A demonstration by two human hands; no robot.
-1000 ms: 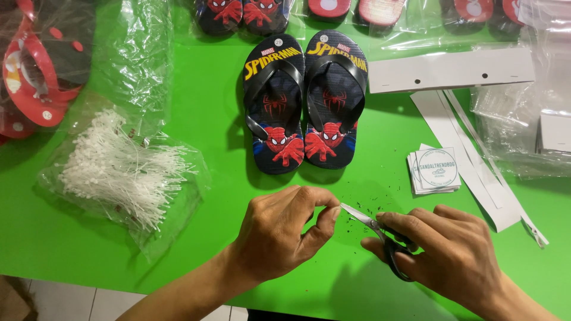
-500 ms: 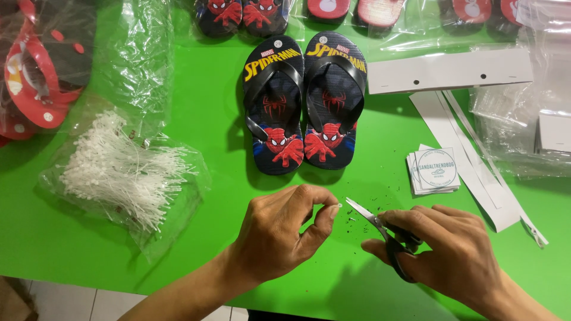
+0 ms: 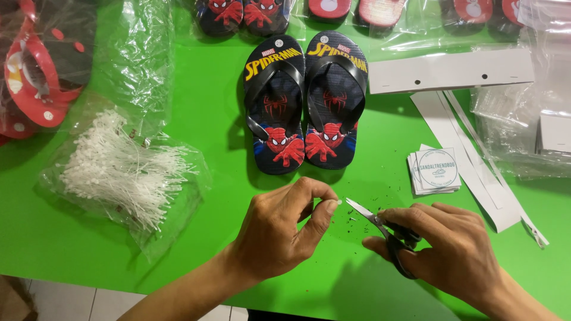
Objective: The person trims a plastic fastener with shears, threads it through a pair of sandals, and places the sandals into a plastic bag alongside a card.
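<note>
My left hand point(image 3: 279, 232) hovers low over the green desk point(image 3: 196, 178), thumb and forefinger pressed together on a tiny white bit point(image 3: 339, 203) that peeks out at my fingertips; I cannot tell exactly what it is. My right hand point(image 3: 443, 252) is curled around the dark handles of a small pair of scissors point(image 3: 380, 229), fingers through the loops. The blades are a little apart and point up and to the left, their tip just beside the white bit, not quite touching it. So the scissors lie between my two hands, the tip near my left thumb and the handles buried in my right palm.

Small dark specks point(image 3: 351, 221) are scattered on the desk under the blades. Straight ahead of my hands, well apart from them, a pair of dark blue flip-flops point(image 3: 306, 104) with red spider figures lies side by side, toes toward me. To my left sits a clear plastic bag of white plastic tag pins point(image 3: 119, 169). To my right, near the scissors hand, is a small stack of square paper labels point(image 3: 434, 171), and beyond it long white card strips point(image 3: 452, 71). More bagged sandals point(image 3: 244, 13) line the far edge.
</note>
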